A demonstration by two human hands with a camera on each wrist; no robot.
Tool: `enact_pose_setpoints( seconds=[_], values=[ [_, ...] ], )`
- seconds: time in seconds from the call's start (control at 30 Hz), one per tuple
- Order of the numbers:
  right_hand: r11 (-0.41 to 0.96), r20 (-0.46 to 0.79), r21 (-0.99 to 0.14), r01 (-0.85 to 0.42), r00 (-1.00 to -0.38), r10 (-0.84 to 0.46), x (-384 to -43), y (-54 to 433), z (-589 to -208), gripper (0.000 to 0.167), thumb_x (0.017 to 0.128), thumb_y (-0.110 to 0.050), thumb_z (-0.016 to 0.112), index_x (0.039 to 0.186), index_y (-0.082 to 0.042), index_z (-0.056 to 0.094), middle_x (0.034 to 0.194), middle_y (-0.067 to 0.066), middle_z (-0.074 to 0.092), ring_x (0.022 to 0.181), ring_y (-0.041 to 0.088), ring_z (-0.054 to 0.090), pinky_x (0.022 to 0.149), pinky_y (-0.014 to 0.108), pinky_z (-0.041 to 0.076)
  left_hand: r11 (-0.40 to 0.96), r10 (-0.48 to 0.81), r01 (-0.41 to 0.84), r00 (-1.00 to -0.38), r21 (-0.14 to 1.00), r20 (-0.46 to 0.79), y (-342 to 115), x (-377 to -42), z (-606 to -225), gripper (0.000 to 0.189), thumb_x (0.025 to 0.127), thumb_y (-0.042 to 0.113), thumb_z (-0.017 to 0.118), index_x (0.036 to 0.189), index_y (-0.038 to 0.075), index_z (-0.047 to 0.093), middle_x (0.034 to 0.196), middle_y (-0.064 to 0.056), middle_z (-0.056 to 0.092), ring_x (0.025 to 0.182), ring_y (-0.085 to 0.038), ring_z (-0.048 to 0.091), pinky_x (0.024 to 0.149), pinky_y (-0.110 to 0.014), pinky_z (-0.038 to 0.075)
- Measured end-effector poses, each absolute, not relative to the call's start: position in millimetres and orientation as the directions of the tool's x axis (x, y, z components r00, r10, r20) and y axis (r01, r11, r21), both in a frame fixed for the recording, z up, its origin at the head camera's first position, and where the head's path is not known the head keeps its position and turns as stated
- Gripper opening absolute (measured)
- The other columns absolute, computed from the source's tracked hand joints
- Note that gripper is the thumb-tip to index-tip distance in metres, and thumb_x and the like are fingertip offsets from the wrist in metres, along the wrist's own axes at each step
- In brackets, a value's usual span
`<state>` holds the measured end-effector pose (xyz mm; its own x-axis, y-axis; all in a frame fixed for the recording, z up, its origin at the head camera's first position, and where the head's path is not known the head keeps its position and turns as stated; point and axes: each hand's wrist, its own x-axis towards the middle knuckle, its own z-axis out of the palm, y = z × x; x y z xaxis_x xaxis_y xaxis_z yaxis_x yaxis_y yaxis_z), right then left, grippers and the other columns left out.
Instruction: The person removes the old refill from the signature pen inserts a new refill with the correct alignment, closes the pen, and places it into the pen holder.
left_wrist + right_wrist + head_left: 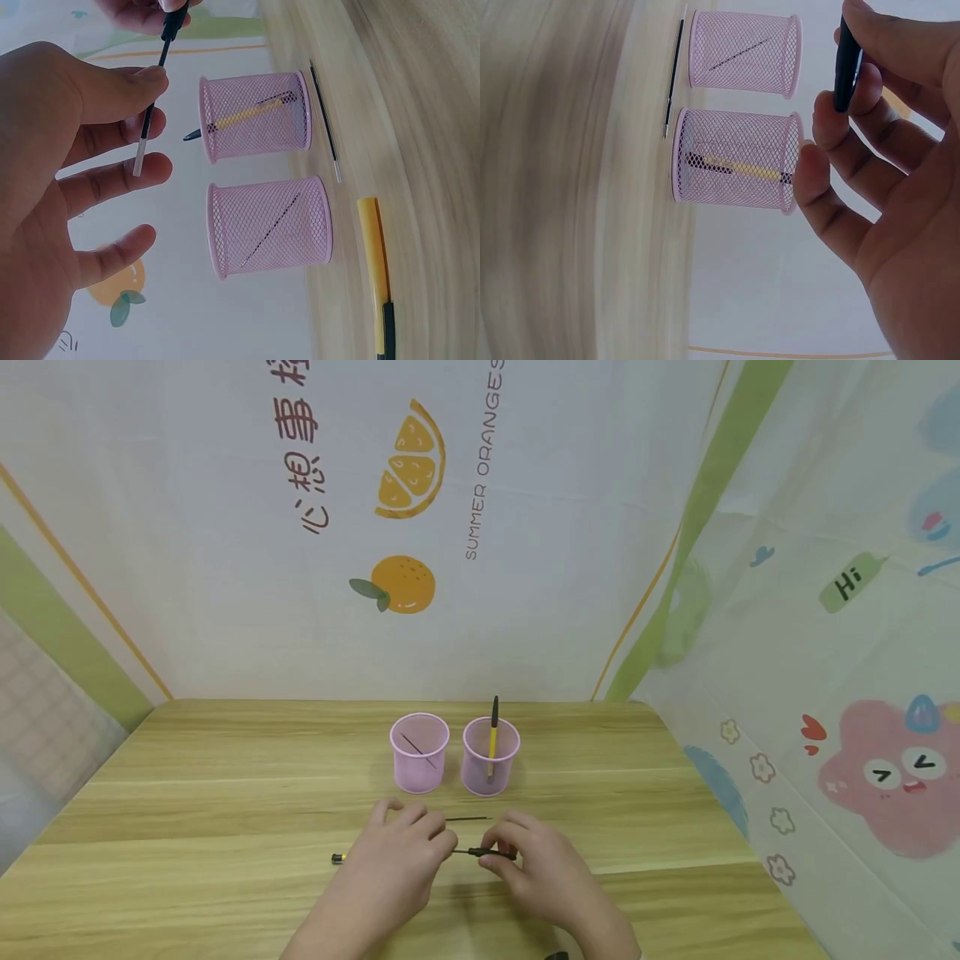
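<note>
My left hand [397,860] pinches a pen refill [144,131] between thumb and fingers, its clear end poking past them in the left wrist view. The refill's other end runs into a black pen front section [847,64]. With thumb and fingertips my right hand [543,870] holds that section. A yellow pen barrel [373,255] with a black clip lies on the table, mostly behind the left hand in the head view. Beyond the hands, another refill [468,818] lies on the wood.
Two pink mesh cups stand farther back. In the left cup [418,777] leans a thin refill [412,743]; the right cup [476,781] holds a yellow and black pen [493,735]. A black object [557,956] shows partly at the bottom edge. Printed cloth [525,635] hangs behind the table.
</note>
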<state>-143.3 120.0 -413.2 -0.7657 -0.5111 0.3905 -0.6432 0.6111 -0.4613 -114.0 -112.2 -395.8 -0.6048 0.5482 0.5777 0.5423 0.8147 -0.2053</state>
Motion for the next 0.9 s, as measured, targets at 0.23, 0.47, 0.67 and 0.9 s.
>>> enact_pose_setpoints(
  seconds=[0.23, 0.47, 0.67, 0.9],
  values=[
    [0.617, 0.394, -0.464, -0.635, -0.772, -0.499, -143.6, 122.6, -412.5, 0.014, 0.091, -0.018, 0.085, 0.095, -0.023, 0.073, 0.088, -0.018, 0.059, 0.079, -0.005, 0.052, 0.069, 0.017, 0.048, 0.819, 0.543, 0.54, -0.624, -0.192, 0.563, -115.0, -114.3, -394.7, 0.028, 0.069, 0.009, 0.087, 0.086, 0.024, 0.069, 0.093, 0.011, 0.067, 0.091, -0.012, 0.064, 0.092, -0.042, 0.054],
    [0.616, 0.395, -0.464, -0.636, -0.771, -0.499, -145.3, 125.8, -413.1, 0.014, 0.09, -0.018, 0.085, 0.095, -0.022, 0.073, 0.089, -0.018, 0.06, 0.08, -0.005, 0.053, 0.07, 0.017, 0.049, 0.825, 0.537, 0.533, -0.638, -0.187, 0.551, -117.8, -113.2, -395.0, 0.028, 0.071, 0.008, 0.086, 0.087, 0.024, 0.07, 0.089, 0.011, 0.064, 0.09, -0.012, 0.063, 0.093, -0.043, 0.054],
    [0.622, 0.396, -0.469, -0.627, -0.779, -0.486, -145.2, 128.8, -414.3, 0.015, 0.09, -0.017, 0.085, 0.095, -0.023, 0.072, 0.088, -0.019, 0.059, 0.08, -0.004, 0.054, 0.071, 0.018, 0.05, 0.821, 0.536, 0.537, -0.61, -0.193, 0.583, -118.7, -115.5, -397.2, 0.028, 0.07, 0.008, 0.087, 0.084, 0.024, 0.068, 0.084, 0.011, 0.06, 0.085, -0.012, 0.062, 0.09, -0.042, 0.054],
    [0.626, 0.399, -0.466, -0.625, -0.78, -0.482, -145.6, 132.5, -415.3, 0.015, 0.089, -0.016, 0.085, 0.095, -0.022, 0.073, 0.087, -0.018, 0.06, 0.079, -0.004, 0.053, 0.07, 0.018, 0.049, 0.826, 0.533, 0.531, -0.622, -0.19, 0.574, -118.3, -117.8, -400.5, 0.026, 0.073, 0.01, 0.086, 0.085, 0.024, 0.068, 0.084, 0.011, 0.061, 0.086, -0.012, 0.062, 0.09, -0.043, 0.054]
  ],
)
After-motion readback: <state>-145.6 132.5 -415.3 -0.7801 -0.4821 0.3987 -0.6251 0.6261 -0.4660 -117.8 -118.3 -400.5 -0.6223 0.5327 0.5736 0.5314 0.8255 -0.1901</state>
